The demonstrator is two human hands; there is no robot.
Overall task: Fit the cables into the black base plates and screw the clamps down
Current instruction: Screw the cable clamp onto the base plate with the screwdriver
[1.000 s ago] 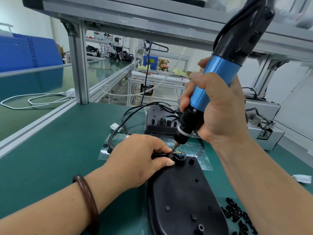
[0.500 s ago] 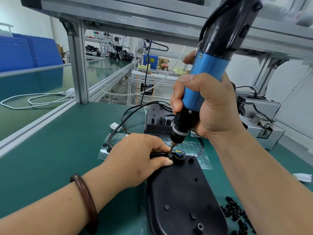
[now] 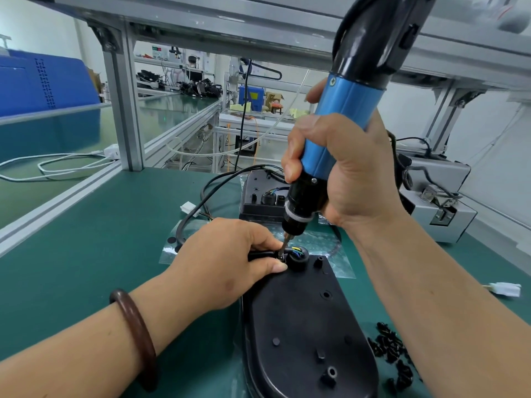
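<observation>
Pinches cable (image 3: 259,255) onto black base plate (image 3: 301,326) with left hand (image 3: 227,254) to keep it seated; grips screwdriver (image 3: 342,119) in right hand (image 3: 344,173), bit down, for clamping.

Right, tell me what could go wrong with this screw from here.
1. The left hand pinches the cable right beside the bit of the electric screwdriver; if the bit slips, it could jab the thumb.
2. The right hand holds the screwdriver leaning, not upright, so the screw may drive crooked or cam out.
3. Thin coloured wires lie just past the bit on the black base plate; a slip might nick them.
</observation>
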